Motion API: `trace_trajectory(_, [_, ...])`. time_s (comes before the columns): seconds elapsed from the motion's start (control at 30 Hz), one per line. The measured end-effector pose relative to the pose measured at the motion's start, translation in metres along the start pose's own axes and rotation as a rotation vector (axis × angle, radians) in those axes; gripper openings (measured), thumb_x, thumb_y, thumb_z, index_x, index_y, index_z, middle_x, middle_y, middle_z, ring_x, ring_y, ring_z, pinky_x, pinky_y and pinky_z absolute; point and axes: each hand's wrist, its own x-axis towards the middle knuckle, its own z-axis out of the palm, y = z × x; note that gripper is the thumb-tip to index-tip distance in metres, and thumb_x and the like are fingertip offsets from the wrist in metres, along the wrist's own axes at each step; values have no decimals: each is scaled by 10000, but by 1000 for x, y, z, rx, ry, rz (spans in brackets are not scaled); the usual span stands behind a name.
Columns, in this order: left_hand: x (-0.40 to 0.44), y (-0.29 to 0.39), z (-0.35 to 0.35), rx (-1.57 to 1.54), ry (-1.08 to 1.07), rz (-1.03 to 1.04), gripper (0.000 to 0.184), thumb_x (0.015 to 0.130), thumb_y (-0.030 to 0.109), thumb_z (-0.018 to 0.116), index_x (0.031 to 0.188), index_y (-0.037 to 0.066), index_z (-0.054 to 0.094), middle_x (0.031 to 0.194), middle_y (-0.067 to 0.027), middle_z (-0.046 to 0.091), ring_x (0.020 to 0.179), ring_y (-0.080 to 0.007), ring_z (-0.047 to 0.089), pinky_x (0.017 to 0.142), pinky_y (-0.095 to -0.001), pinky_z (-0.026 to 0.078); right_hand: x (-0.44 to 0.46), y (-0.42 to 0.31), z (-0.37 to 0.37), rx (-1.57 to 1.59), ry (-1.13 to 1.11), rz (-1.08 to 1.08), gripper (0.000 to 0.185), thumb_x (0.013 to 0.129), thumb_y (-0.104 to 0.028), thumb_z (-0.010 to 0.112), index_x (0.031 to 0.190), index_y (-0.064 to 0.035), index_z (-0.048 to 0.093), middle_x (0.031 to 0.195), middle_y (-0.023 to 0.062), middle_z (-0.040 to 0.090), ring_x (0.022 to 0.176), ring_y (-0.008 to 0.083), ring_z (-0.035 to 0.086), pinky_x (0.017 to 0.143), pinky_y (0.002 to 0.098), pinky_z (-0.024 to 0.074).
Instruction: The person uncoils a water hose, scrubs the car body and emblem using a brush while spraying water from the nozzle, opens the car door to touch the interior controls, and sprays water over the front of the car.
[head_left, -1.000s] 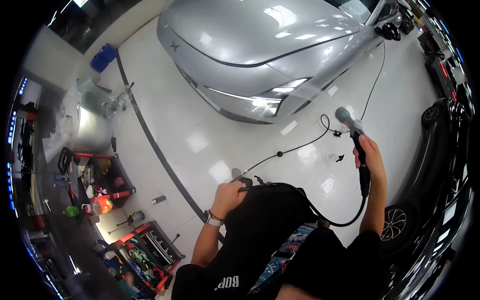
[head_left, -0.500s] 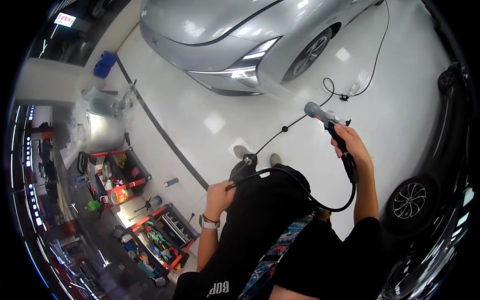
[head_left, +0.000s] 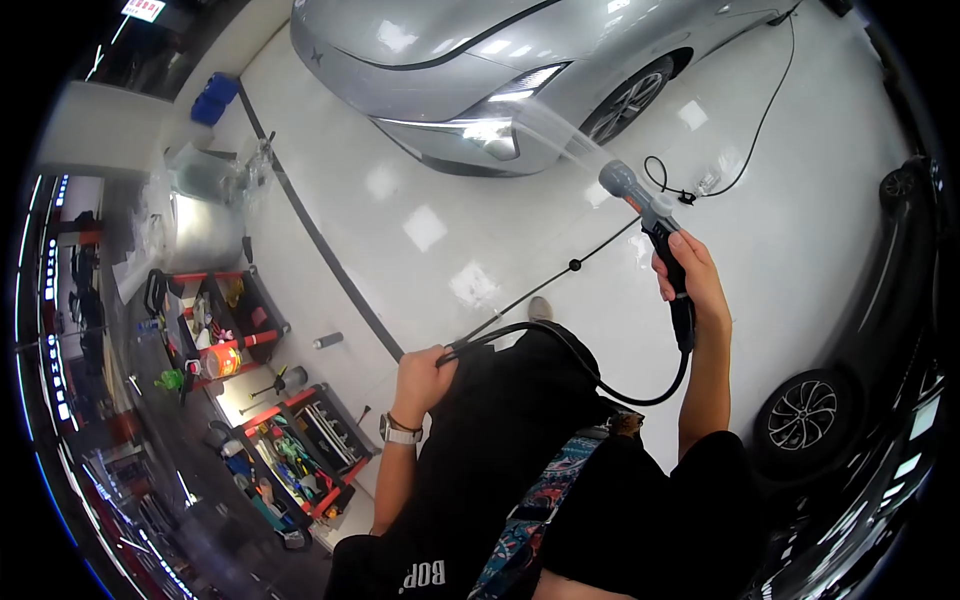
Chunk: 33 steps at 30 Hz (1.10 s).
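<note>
My right hand [head_left: 693, 277] is wrapped round the black handle of a grey spray gun [head_left: 625, 186] at right of centre. Water fans from its nozzle toward the lit headlight [head_left: 488, 130] of a silver car [head_left: 440, 90]. A black hose [head_left: 575, 350] loops from the handle's base across my front to my left hand [head_left: 424, 381], whose fingers are closed round it. From there the hose runs over the floor, past a small black ball, toward the car's front wheel side.
Tool trays [head_left: 300, 455] with red edges and a clear-wrapped roll [head_left: 200, 230] stand at left. A grey cylinder [head_left: 328, 341] lies on the floor near them. Blue containers [head_left: 214, 98] are at upper left. A dark car [head_left: 850, 370] stands close on the right.
The view has shifted, with the silver car's front wheel now showing. My right hand and the spray gun have moved left, and the spray shows more clearly. Both hands keep their hold.
</note>
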Motion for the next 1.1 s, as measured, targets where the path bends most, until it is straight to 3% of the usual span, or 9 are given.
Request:
trace_trajectory(0.07, [-6, -6, -2, 1, 9, -17, 218, 835, 182, 676, 707, 19, 606, 655, -207, 592, 616, -410, 596, 541, -446, 468, 4, -3, 14, 42, -59, -53, 361, 1002, -314, 485, 1190, -23, 588, 691, 11, 531, 465, 93, 475, 460, 253, 389])
trace_trajectory(0.3, [-40, -48, -12, -105, 119, -62, 204, 802, 142, 659, 690, -12, 586, 623, -223, 564, 571, -412, 578, 511, -422, 443, 39, 19, 90, -493, -59, 91, 396, 967, -264, 503, 1289, -41, 562, 655, 9, 485, 467, 107, 481, 470, 276, 427])
trace_trajectory(0.47, [-71, -96, -25, -142, 138, -95, 206, 826, 190, 664, 722, 18, 622, 665, -209, 604, 639, -410, 611, 562, -449, 479, 24, 23, 173, -595, -132, -129, 500, 998, -230, 483, 1462, -50, 432, 644, 3, 488, 453, 92, 485, 441, 252, 412])
trace_trajectory(0.53, [-87, -119, -36, -160, 153, -110, 208, 826, 191, 661, 721, 17, 620, 665, -210, 603, 643, -410, 613, 565, -448, 480, 30, 42, 198, -701, -131, -152, 457, 993, -221, 493, 1411, -38, 473, 631, 13, 490, 441, 99, 497, 435, 261, 418])
trace_trajectory(0.6, [-102, -142, -46, -238, 252, -71, 212, 790, 138, 654, 678, -24, 575, 625, -236, 558, 570, -418, 572, 515, -429, 447, 37, 57, 219, -940, -119, 18, 394, 993, -220, 496, 1342, -37, 512, 615, 24, 497, 424, 108, 508, 426, 269, 420])
trace_trajectory(0.77, [-142, -207, -66, -269, 273, -122, 207, 811, 157, 651, 703, -11, 597, 640, -227, 575, 596, -417, 586, 533, -432, 457, 11, 77, 293, -801, -5, -258, 410, 990, -241, 506, 1344, -34, 502, 610, 33, 511, 410, 116, 510, 416, 278, 407])
trace_trajectory(0.87, [-160, -246, -73, -284, 251, -190, 202, 830, 176, 652, 728, 5, 617, 665, -222, 595, 636, -422, 605, 554, -444, 474, 1, 84, 331, -918, -76, -159, 533, 981, -275, 505, 1441, -25, 407, 687, 96, 566, 485, 175, 556, 492, 331, 486])
trace_trajectory(1.0, [-170, -277, -103, -299, 316, -130, 197, 836, 173, 648, 744, 1, 626, 661, -225, 585, 627, -419, 601, 544, -434, 464, 6, 99, 359, -1008, -103, -30, 512, 984, -271, 499, 1424, -21, 422, 684, 96, 561, 479, 177, 553, 489, 338, 482])
trace_trajectory(1.1, [-167, -304, -126, -272, 323, -164, 197, 838, 159, 645, 735, -6, 616, 651, -222, 578, 607, -413, 592, 536, -432, 456, 7, 94, 393, -833, 83, -226, 423, 1011, -245, 492, 1367, -16, 482, 607, 17, 499, 412, 108, 489, 412, 270, 399])
